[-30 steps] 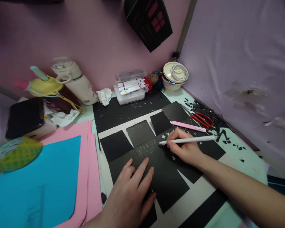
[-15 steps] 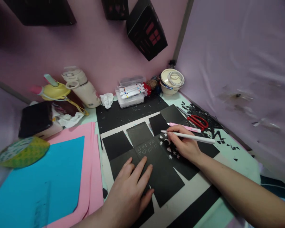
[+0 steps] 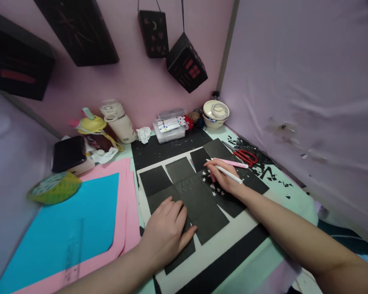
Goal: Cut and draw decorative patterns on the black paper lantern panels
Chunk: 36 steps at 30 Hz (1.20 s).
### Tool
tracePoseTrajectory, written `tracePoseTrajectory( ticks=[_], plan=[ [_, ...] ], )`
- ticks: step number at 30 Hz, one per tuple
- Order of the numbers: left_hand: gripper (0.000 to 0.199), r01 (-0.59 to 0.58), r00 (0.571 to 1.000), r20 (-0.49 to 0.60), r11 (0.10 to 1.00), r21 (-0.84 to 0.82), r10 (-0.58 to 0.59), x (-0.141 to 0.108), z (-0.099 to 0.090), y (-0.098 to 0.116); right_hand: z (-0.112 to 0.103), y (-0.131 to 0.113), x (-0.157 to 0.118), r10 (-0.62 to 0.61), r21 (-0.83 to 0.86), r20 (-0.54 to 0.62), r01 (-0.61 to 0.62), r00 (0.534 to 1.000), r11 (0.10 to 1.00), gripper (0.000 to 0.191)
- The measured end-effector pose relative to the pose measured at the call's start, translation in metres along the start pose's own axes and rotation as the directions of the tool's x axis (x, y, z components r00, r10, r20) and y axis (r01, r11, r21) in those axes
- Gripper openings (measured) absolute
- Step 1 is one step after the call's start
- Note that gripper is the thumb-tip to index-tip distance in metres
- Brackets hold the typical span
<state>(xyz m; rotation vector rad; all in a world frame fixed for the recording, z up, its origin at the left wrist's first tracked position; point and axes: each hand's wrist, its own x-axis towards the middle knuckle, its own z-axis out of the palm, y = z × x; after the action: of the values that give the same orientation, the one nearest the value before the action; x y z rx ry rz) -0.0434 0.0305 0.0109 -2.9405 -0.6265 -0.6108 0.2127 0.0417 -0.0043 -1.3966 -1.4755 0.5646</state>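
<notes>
A folded and cut sheet of black card [image 3: 207, 216] lies on the table, with small triangle and diamond outlines drawn in pale lines near its middle. White star cut-outs [image 3: 214, 193] show on its right part, partly covered by my right hand. My left hand [image 3: 170, 224] rests flat on the card's lower left, fingers bent a little and holding nothing. In my right hand [image 3: 223, 175] is a slim white pen [image 3: 231, 176], gripped between thumb and fingers above the cut-outs. Just beyond that hand lies a pink craft knife [image 3: 233, 163].
Red-handled scissors [image 3: 245, 157] lie among black paper scraps [image 3: 268, 173] at right. Blue card [image 3: 92, 212] and a clear ruler [image 3: 74, 249] cover pink sheets at left. Behind stand a marker box [image 3: 171, 132], a bottle [image 3: 122, 126] and a lidded bowl [image 3: 215, 114]. Black paper lanterns [image 3: 187, 63] hang above.
The view has tilted upward, showing more of the hanging lanterns. My left fingers lie closer together and a little lower on the card. The pen in my right hand now slants more steeply.
</notes>
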Motion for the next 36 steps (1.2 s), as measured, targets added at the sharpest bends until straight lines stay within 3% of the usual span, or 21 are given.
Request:
tracePoseTrajectory(
  ticks=[5, 9, 15, 22, 25, 29, 32, 36],
  plan=[
    [0.038, -0.012, 1.000, 0.016, 0.997, 0.070, 0.011, -0.003, 0.001, 0.003, 0.005, 0.004, 0.001, -0.002, -0.043, 0.083, 0.006, 0.997, 0.999, 0.027],
    [0.049, 0.016, 0.992, 0.120, 0.992, 0.125, -0.031, -0.006, -0.003, 0.011, 0.006, 0.005, 0.001, -0.060, -0.060, 0.047, 0.063, 0.997, 0.996, 0.030],
    [0.072, 0.084, 0.942, 0.308, 0.983, 0.165, -0.132, -0.009, -0.011, 0.027, 0.007, 0.009, -0.001, -0.136, -0.085, -0.011, 0.134, 0.991, 0.987, 0.029],
    [0.070, 0.084, 0.932, 0.331, 0.978, 0.189, -0.144, -0.011, -0.007, 0.031, 0.002, -0.014, 0.000, -0.213, -0.123, -0.034, 0.208, 0.976, 0.970, 0.028],
    [0.070, 0.078, 0.939, 0.315, 0.977, 0.199, -0.139, -0.012, -0.006, 0.031, 0.006, -0.031, -0.003, -0.153, -0.108, -0.012, 0.151, 0.988, 0.983, 0.024],
    [0.068, 0.074, 0.949, 0.286, 0.975, 0.212, -0.134, -0.013, -0.006, 0.032, 0.023, -0.035, -0.013, 0.041, -0.020, 0.013, -0.041, 0.999, 0.999, 0.023],
    [0.068, 0.056, 0.953, 0.282, 0.977, 0.205, -0.113, -0.013, -0.005, 0.031, 0.035, -0.028, -0.020, 0.076, -0.003, -0.001, -0.076, 0.997, 0.997, 0.022],
    [0.068, 0.059, 0.950, 0.291, 0.981, 0.187, -0.113, -0.014, -0.005, 0.031, 0.036, -0.023, -0.024, 0.059, -0.012, -0.067, -0.060, 0.996, 0.998, 0.006]
  ],
)
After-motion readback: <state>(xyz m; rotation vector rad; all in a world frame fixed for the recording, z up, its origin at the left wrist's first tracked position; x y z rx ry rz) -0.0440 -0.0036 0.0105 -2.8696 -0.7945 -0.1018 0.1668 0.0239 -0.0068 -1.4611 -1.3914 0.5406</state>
